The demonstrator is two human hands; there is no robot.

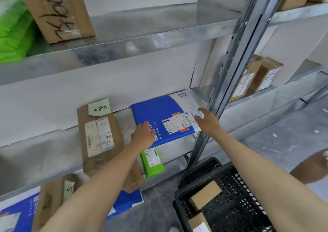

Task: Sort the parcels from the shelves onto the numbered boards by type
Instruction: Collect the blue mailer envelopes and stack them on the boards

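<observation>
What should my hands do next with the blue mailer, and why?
Probably grip the blue mailer at both sides and lift it off the shelf. Your left hand lies on its near left corner and your right hand is at its right edge, both open, neither gripping yet.

blk mesh basket [237, 205] lower rt | grey floor [159, 205] | white wall [142, 75]

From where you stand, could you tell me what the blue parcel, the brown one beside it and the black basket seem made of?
The blue parcel: probably coated card, flat, smooth, printed. The brown parcel: kraft paper or thin cardboard, matt and creased. The black basket: likely moulded plastic, an open lattice.
</observation>
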